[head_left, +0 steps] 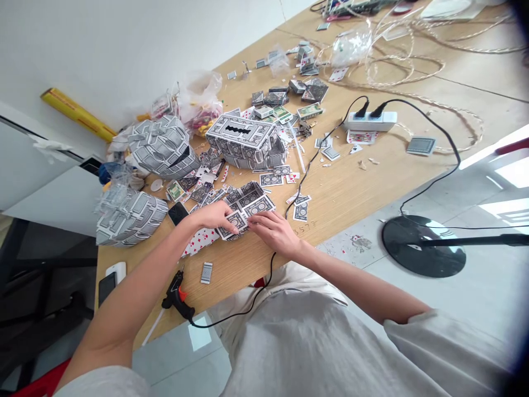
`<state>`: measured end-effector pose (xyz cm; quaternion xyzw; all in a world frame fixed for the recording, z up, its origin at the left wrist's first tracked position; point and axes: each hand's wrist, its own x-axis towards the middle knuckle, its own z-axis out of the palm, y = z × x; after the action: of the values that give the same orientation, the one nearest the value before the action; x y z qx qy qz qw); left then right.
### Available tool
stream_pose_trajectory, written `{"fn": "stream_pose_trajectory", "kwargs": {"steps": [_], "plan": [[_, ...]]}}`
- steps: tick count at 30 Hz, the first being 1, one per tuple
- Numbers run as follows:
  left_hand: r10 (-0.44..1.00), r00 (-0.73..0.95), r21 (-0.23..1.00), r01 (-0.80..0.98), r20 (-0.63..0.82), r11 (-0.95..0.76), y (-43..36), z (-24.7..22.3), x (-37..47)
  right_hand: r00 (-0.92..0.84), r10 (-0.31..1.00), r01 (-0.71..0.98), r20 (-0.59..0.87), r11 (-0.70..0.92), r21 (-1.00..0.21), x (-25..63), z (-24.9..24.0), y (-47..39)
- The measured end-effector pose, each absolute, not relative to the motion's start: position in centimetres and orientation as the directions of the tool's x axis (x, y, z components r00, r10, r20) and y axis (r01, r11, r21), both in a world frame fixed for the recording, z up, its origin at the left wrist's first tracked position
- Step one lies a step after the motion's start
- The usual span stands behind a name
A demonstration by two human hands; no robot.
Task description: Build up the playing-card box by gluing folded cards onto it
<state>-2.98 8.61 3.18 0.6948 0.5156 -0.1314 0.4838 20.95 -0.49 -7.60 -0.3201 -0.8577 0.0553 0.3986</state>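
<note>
Pinching the oblong black-and-white playing-card box (pixel 251 205) (slanting lengthwise toward two o'clock) with left hand (pixel 215 214) at nine, touching with right hand (pixel 276 231) at four, grip unclear.

On the wooden tbl (pixel 343 190) are lying: glue gun (pixel 177 296) nr. edge, blk phone (pixel 107 288), dark card packs (pixel 315 91), scattered cards (pixel 421 145).

Second box (pixel 243 140) behind card box (pixel 244 194) — glue gun (pixel 177 295) left, power strip (pixel 388 121) right, apparently atop cards (pixel 359 138).

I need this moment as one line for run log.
left hand: holding card-covered box | right hand: touching it | glue gun: lying on table
</note>
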Motion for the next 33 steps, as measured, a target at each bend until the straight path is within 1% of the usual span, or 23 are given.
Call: {"fn": "stream_pose_trajectory", "kwargs": {"steps": [3, 5, 8, 10, 12, 14, 16, 18, 20, 26, 33], "plan": [[0.555, 0.451, 0.568, 0.822, -0.699, 0.047, 8.5, 3.1, -3.0, -0.484, 0.588, 0.462, 0.647, 0.800, -0.382, 21.0, -7.6, -0.4], [0.522, 0.469, 0.590, 0.803, -0.712, 0.082, 8.6, 3.1, -2.9, -0.458, 0.597, 0.430, 0.659, 0.797, -0.424, 21.1, -7.5, -0.4], [0.547, 0.523, 0.663, 0.744, -0.654, 0.081, 8.9, 3.1, -2.4, -0.361, 0.679, 0.438, 0.639, 0.729, -0.526, 21.5, -7.3, -0.1], [0.582, 0.554, 0.729, 0.677, -0.595, 0.101, 9.1, 2.9, -2.0, -0.279, 0.757, 0.475, 0.591, 0.644, -0.600, 22.0, -7.2, 0.3], [0.585, 0.563, 0.768, 0.617, -0.584, 0.173, 9.2, 2.7, -1.6, -0.237, 0.818, 0.485, 0.524, 0.566, -0.666, 22.5, -7.2, 1.0], [0.551, 0.550, 0.756, 0.601, -0.627, 0.260, 9.1, 2.4, -1.3, -0.267, 0.849, 0.450, 0.455, 0.527, -0.720, 23.1, -7.3, 1.9], [0.513, 0.522, 0.719, 0.610, -0.681, 0.334, 8.9, 2.0, -1.1, -0.338, 0.850, 0.404, 0.403, 0.518, -0.754, 23.5, -7.3, 2.6], [0.494, 0.496, 0.691, 0.610, -0.714, 0.387, 8.8, 1.7, -1.1, -0.390, 0.843, 0.378, 0.369, 0.513, -0.771, 23.7, -7.4, 3.2], [0.498, 0.488, 0.690, 0.599, -0.717, 0.406, 8.8, 1.4, -1.1, -0.406, 0.844, 0.376, 0.351, 0.505, -0.777, 23.8, -7.4, 3.5], [0.526, 0.529, 0.735, 0.584, -0.666, 0.344, 9.1, 1.0, -1.2, -0.381, 0.856, 0.399, 0.350, 0.494, -0.772, 23.6, -7.4, 3.6], [0.562, 0.551, 0.775, 0.551, -0.616, 0.310, 8.8, 0.6, -1.5, -0.364, 0.854, 0.401, 0.372, 0.504, -0.765, 23.3, -7.4, 3.4]]}}
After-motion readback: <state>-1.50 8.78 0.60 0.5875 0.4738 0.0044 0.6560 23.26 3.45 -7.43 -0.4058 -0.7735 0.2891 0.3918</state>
